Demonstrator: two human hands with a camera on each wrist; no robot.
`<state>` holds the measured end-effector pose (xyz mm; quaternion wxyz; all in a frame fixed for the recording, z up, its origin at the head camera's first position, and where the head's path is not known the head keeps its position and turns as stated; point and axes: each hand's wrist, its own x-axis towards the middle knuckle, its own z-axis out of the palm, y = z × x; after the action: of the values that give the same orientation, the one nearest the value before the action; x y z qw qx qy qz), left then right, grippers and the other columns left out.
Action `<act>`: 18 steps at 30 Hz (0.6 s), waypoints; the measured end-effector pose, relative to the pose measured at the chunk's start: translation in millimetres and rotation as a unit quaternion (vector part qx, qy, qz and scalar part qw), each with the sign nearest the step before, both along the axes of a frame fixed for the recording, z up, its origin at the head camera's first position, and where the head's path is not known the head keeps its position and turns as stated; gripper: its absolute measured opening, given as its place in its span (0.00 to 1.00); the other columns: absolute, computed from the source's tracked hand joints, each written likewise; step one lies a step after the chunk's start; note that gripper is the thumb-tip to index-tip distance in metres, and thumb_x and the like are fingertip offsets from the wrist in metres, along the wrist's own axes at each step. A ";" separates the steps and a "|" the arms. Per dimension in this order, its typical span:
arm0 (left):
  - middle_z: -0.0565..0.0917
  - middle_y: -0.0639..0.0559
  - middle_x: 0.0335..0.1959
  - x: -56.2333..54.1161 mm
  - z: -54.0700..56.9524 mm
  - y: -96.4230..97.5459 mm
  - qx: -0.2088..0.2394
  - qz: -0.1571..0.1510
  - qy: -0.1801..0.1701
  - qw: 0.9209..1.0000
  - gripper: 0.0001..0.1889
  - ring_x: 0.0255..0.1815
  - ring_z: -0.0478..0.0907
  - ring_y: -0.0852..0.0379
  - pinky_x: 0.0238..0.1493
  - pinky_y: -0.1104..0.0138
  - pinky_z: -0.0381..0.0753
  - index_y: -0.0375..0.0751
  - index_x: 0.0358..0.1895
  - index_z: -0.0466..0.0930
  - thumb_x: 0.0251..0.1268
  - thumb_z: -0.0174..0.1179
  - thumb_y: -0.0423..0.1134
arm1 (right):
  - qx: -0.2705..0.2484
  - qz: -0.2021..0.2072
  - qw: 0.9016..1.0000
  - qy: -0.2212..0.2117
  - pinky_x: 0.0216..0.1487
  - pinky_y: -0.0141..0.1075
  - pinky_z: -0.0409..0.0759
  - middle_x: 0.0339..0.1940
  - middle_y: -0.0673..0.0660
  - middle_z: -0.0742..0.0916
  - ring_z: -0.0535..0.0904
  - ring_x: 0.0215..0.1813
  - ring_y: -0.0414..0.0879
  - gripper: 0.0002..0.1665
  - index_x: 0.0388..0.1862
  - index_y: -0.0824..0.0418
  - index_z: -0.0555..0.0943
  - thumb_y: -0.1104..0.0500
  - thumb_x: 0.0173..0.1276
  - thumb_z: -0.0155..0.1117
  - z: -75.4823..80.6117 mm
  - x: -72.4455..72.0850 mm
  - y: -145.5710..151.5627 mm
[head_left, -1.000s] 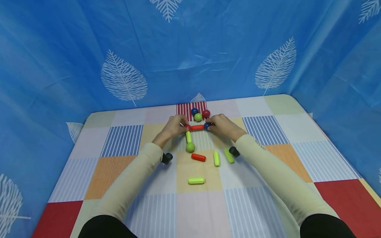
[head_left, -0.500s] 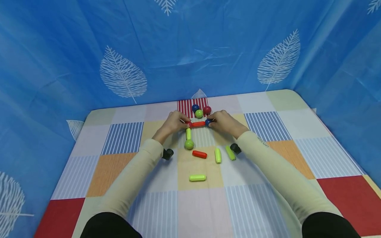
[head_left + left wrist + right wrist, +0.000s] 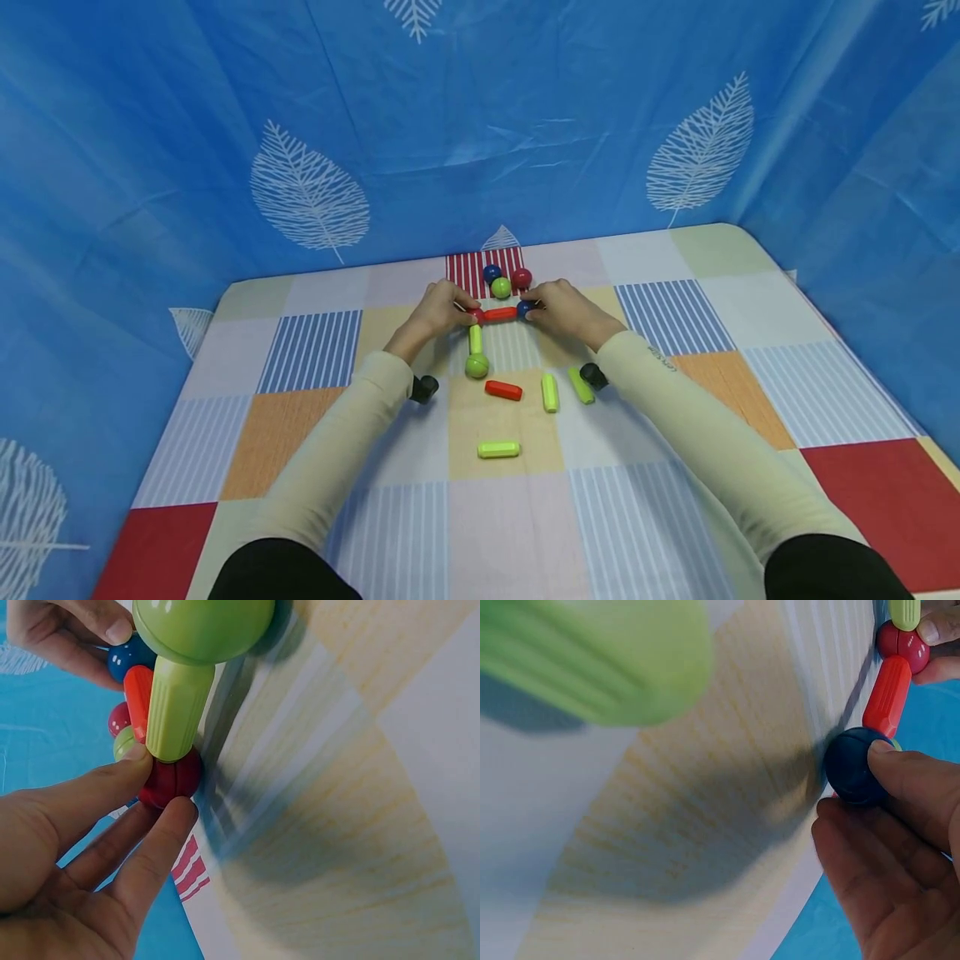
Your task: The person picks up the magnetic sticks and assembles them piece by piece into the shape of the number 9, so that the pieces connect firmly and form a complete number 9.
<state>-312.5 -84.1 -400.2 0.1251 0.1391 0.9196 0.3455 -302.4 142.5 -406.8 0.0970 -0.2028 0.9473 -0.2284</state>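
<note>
My left hand (image 3: 441, 312) pinches a dark red ball (image 3: 174, 780) between thumb and fingers. A red rod (image 3: 500, 314) joins that ball to a blue ball (image 3: 855, 766), which my right hand (image 3: 564, 312) holds between thumb and fingertips. From the red ball a yellow-green rod (image 3: 178, 712) runs toward me and ends in a green ball (image 3: 476, 366). The linked pieces lie on the patchwork tablecloth, forming a corner shape. In both wrist views the fingers wrap the outer sides of the balls.
Behind the linked pieces sit a loose blue ball (image 3: 491, 273), a green ball (image 3: 501, 288) and a red ball (image 3: 521, 278). Nearer me lie a red rod (image 3: 503, 390) and yellow-green rods (image 3: 550, 392), (image 3: 581, 386), (image 3: 498, 449). A blue curtain (image 3: 495, 125) hangs behind the table.
Both hands keep their grip on the red and blue balls, with hardly any movement. The whole view shifted slightly as the head camera moved; the loose pieces stayed put.
</note>
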 end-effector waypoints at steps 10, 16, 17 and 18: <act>0.87 0.44 0.46 0.7 -2.9 -0.8 0.005 0.012 -0.012 1.000 0.13 0.59 0.69 0.45 0.64 0.53 0.66 0.36 0.47 0.87 0.58 0.69 0.29 | 0.024 -0.005 1.000 -0.012 0.66 0.49 0.70 0.63 0.67 0.79 0.74 0.65 0.58 0.28 0.69 0.67 0.71 0.62 0.72 0.62 -1.8 5.5 -2.3; 0.87 0.44 0.47 2.2 -1.7 -0.3 0.012 0.014 -0.014 1.000 0.13 0.58 0.71 0.45 0.61 0.55 0.70 0.36 0.48 0.87 0.58 0.69 0.29 | 0.013 -0.014 1.000 0.006 0.65 0.51 0.70 0.63 0.67 0.79 0.74 0.65 0.60 0.31 0.70 0.67 0.70 0.65 0.68 0.62 -2.4 12.6 4.0; 0.87 0.44 0.47 2.2 -1.1 0.1 0.013 0.014 -0.013 1.000 0.13 0.57 0.72 0.46 0.60 0.56 0.71 0.36 0.48 0.87 0.58 0.69 0.29 | 0.004 -0.021 1.000 0.010 0.64 0.51 0.72 0.62 0.67 0.79 0.75 0.64 0.60 0.31 0.69 0.67 0.70 0.65 0.68 0.62 -1.9 14.8 5.4; 0.87 0.44 0.47 2.1 -0.7 0.6 0.013 0.013 -0.012 1.000 0.13 0.56 0.73 0.46 0.59 0.57 0.72 0.36 0.48 0.86 0.58 0.69 0.28 | -0.007 -0.027 1.000 0.013 0.63 0.51 0.73 0.61 0.67 0.80 0.76 0.62 0.60 0.30 0.69 0.68 0.71 0.66 0.67 0.62 -1.4 17.4 6.8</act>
<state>-310.5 -83.5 -400.9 0.1297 0.1247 0.9150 0.3610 -284.9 149.3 -408.2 0.0766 -0.1807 0.9519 -0.2353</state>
